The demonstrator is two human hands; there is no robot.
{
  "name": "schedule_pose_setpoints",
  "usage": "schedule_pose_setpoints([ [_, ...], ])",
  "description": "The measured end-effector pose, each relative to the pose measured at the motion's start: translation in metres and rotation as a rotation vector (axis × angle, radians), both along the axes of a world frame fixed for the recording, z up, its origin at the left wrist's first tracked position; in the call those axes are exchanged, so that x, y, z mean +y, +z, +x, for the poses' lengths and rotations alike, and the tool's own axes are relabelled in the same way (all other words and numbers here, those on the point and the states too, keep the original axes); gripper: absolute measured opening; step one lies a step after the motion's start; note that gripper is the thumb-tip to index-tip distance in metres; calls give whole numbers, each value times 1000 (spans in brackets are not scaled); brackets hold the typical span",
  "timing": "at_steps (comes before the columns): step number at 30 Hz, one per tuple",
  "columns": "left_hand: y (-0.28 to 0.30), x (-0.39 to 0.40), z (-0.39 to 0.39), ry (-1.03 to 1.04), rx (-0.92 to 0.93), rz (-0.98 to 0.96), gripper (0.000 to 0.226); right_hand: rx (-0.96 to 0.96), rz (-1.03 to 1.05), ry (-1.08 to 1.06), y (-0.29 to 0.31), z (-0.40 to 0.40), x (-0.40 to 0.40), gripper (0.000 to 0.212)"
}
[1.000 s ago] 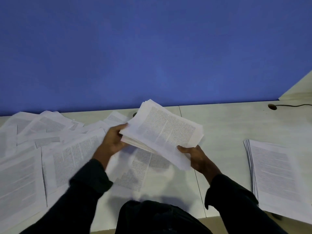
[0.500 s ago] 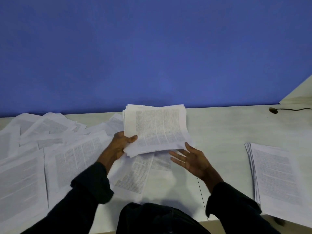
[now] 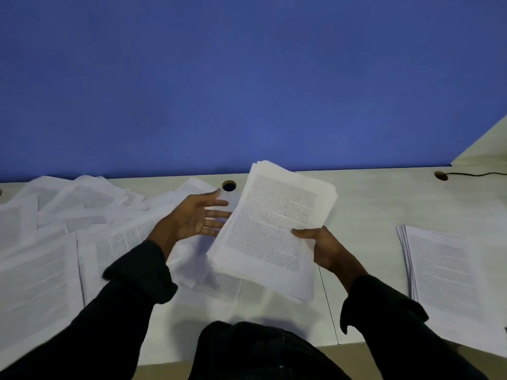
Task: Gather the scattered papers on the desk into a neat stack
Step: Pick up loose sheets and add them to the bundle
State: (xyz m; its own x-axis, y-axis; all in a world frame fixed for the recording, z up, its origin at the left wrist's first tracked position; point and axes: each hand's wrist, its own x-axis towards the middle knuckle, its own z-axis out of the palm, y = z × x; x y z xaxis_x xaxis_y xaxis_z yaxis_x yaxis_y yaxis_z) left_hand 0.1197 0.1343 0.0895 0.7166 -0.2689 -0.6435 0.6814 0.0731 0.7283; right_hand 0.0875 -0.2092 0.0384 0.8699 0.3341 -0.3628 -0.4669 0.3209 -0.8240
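My right hand (image 3: 325, 249) grips a thick bundle of printed papers (image 3: 271, 229) by its right edge and holds it tilted above the white desk (image 3: 370, 204). My left hand (image 3: 196, 218) is spread flat with straight fingers, its fingertips at the bundle's left edge. Scattered printed sheets (image 3: 82, 229) cover the left part of the desk and overlap one another. One more loose sheet (image 3: 216, 283) lies on the desk under the bundle. A squared stack of papers (image 3: 450, 281) rests on the desk at the right.
A blue partition wall (image 3: 247, 78) rises behind the desk. Two round cable holes (image 3: 229, 185) (image 3: 441, 175) sit along the back edge, and a dark cable (image 3: 477, 174) runs from the right one. A seam (image 3: 327, 303) crosses the desk between bundle and stack.
The bundle passed from my left hand to my right and turned from landscape to a tilted portrait angle. My left hand let go and opened; my right hand closed on the right edge.
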Motion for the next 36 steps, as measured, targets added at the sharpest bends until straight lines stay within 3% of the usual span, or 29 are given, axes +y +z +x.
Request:
schedule_pose_setpoints([
  [4, 3, -56, -19, -148, -129, 3, 45, 31, -37, -144, 7, -3, 22, 51],
  [7, -9, -77, -36, -67, -241, 184, 41, 87, -68, -304, 5, -14, 31, 48],
  [10, -28, -80, -42, -24, -285, 190, 43, 104, -208, -294, 7, -31, 24, 42],
  [14, -40, -113, -49, 63, -318, 196, 28, 79, -377, -333, 5, -61, -12, 33],
  [19, -65, -190, -59, -194, -387, 299, 21, 75, -533, -458, -3, -102, -90, 26],
  [23, -70, -277, -64, -300, -410, 404, 7, 131, -735, -595, -16, -124, -171, 6],
  [29, -79, -435, -74, -366, -311, 461, 7, 197, -1175, -643, -27, -140, -303, 17],
  [32, -90, -506, -79, -387, -252, 500, 6, 255, -1288, -610, -32, -137, -362, 25],
  [36, -149, -575, -71, -368, -149, 658, 26, 301, -1470, -440, -44, -126, -420, 34],
])
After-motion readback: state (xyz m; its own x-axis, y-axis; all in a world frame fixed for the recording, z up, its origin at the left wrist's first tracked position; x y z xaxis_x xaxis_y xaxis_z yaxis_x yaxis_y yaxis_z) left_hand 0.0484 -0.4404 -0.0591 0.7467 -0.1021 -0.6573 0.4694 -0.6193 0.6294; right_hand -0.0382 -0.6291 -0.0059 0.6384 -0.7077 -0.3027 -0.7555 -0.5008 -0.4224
